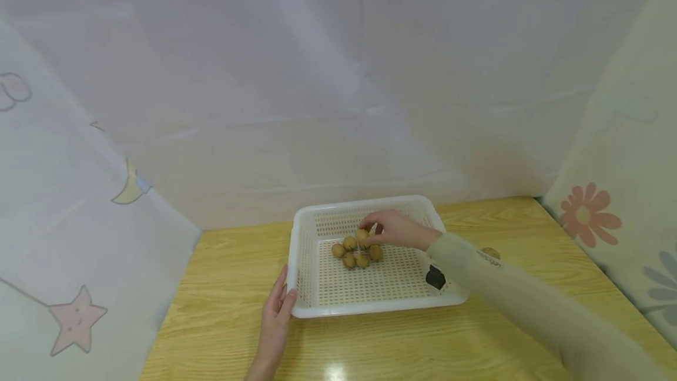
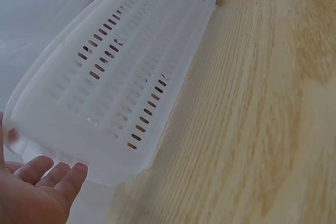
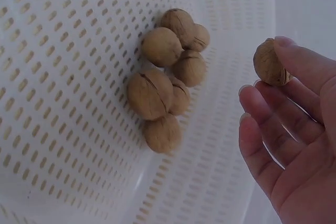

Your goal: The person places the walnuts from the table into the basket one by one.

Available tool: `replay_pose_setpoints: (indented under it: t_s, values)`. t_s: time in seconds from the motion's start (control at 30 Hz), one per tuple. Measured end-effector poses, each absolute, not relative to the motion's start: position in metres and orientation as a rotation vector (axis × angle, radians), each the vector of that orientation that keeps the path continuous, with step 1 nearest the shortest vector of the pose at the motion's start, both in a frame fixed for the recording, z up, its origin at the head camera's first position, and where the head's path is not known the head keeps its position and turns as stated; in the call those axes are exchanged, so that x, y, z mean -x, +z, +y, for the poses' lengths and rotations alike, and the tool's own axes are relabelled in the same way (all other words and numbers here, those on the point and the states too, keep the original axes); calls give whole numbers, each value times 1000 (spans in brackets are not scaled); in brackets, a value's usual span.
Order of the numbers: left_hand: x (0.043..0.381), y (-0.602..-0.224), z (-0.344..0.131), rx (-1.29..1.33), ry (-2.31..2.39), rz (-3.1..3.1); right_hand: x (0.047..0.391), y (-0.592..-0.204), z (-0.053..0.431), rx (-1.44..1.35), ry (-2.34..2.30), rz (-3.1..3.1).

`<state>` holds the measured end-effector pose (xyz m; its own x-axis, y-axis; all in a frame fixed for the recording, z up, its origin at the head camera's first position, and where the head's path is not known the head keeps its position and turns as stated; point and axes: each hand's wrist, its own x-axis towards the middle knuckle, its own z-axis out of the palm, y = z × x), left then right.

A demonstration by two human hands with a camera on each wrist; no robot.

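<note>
A white plastic basket point(image 1: 365, 311) with slotted walls sits on the wooden table. My left hand point(image 1: 276, 310) holds its near left corner, thumb at the rim and fingers against the outer wall, as the left wrist view of the basket wall point(image 2: 105, 87) also shows. Over the basket, my right hand point(image 1: 399, 230) pinches a walnut point(image 3: 270, 62) between thumb and fingertips; the other fingers are loosely bent. Several walnuts point(image 3: 149, 94) lie in a cluster on the basket floor, apart from the held one in the right wrist view.
One more walnut point(image 1: 491, 252) lies on the wooden table point(image 1: 227, 287) right of the basket, partly behind the right sleeve point(image 1: 508, 287). A black piece point(image 1: 436, 277) shows at the right forearm. Pale printed cloth point(image 1: 317, 104) hangs behind and at both sides.
</note>
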<state>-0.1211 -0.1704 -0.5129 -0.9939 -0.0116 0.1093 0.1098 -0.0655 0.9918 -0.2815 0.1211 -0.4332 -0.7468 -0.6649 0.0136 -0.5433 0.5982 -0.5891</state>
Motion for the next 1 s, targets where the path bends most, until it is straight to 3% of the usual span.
replay_pose_setpoints:
  t_s: [1.0]
  values:
    - [121, -513, -170, 93, -2237, -2077, 301, -482, 94, 878, -732, 2601]
